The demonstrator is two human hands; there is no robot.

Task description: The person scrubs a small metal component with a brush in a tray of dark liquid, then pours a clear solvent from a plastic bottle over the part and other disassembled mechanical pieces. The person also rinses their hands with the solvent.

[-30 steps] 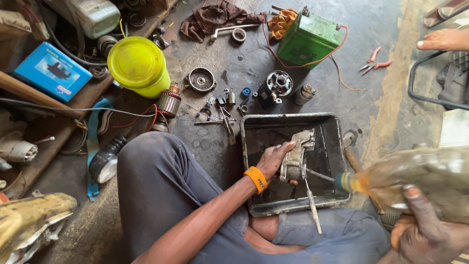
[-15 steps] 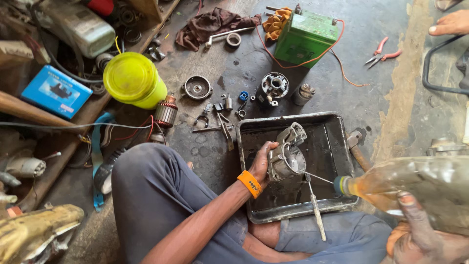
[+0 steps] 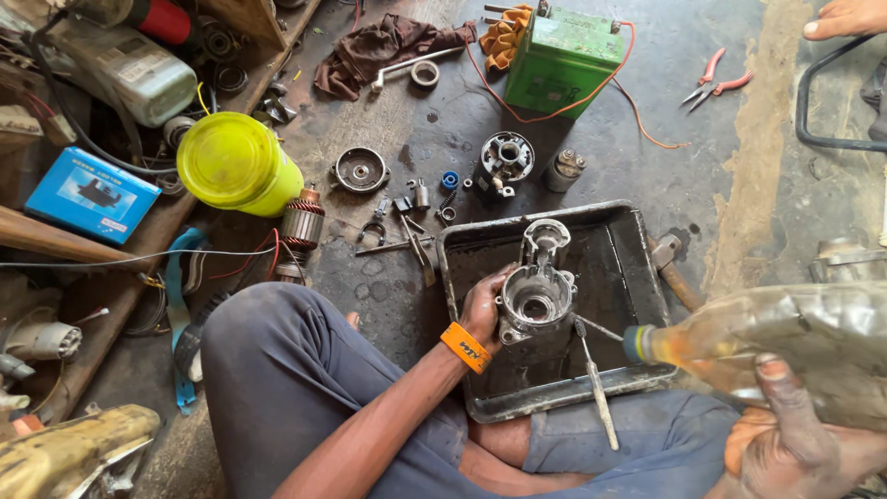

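My left hand (image 3: 484, 312), with an orange wristband, grips a grey metal motor housing (image 3: 536, 288) and holds it open-end-up inside a black metal tray (image 3: 637, 259). My right hand (image 3: 785, 434) holds a clear plastic bottle (image 3: 776, 337) of yellowish liquid on its side. The bottle's blue neck points at the housing from the right, a short way from it. A thin metal tool (image 3: 596, 388) lies over the tray's near edge.
Loose motor parts lie beyond the tray: an armature (image 3: 300, 226), an end cap (image 3: 360, 170), a brush holder (image 3: 505, 157). A green battery (image 3: 562, 60) with orange wires, red pliers (image 3: 711, 83), a yellow container (image 3: 236, 164) and another person's foot (image 3: 845, 17) surround them.
My left hand has turned the housing upright so its round opening faces up. The bottle neck has come a little nearer to it.
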